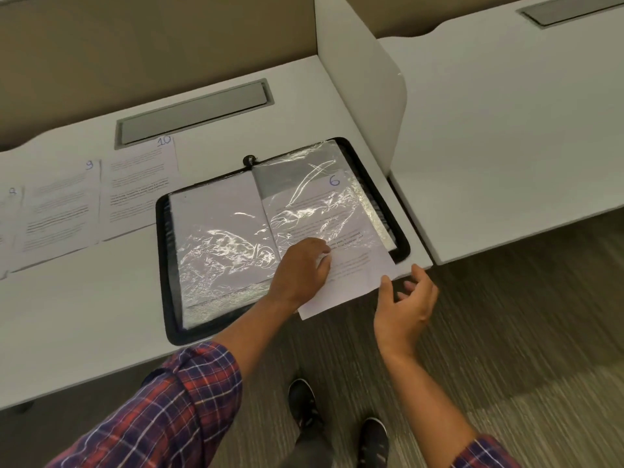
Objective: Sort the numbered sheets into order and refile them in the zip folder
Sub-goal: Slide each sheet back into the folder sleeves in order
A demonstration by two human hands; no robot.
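The black zip folder (165,251) lies open on the white desk, its crinkled clear sleeves facing up. Sheet 6 (351,265) sits partly inside the right-hand sleeve (314,204), and its lower end sticks out over the desk's front edge. My left hand (302,268) rests on that sheet at the sleeve's lower edge, fingertips pressing down. My right hand (407,298) hovers open just off the desk edge, its thumb at the sheet's lower right corner. Sheets 10 (141,184), 9 (59,211) and 8 (10,211) lie in a row to the left.
A white divider panel (358,82) stands right behind the folder, with a second desk (506,130) beyond it. A grey cable hatch (192,113) is set into the desk behind the sheets. My shoes (304,403) stand on the carpet below.
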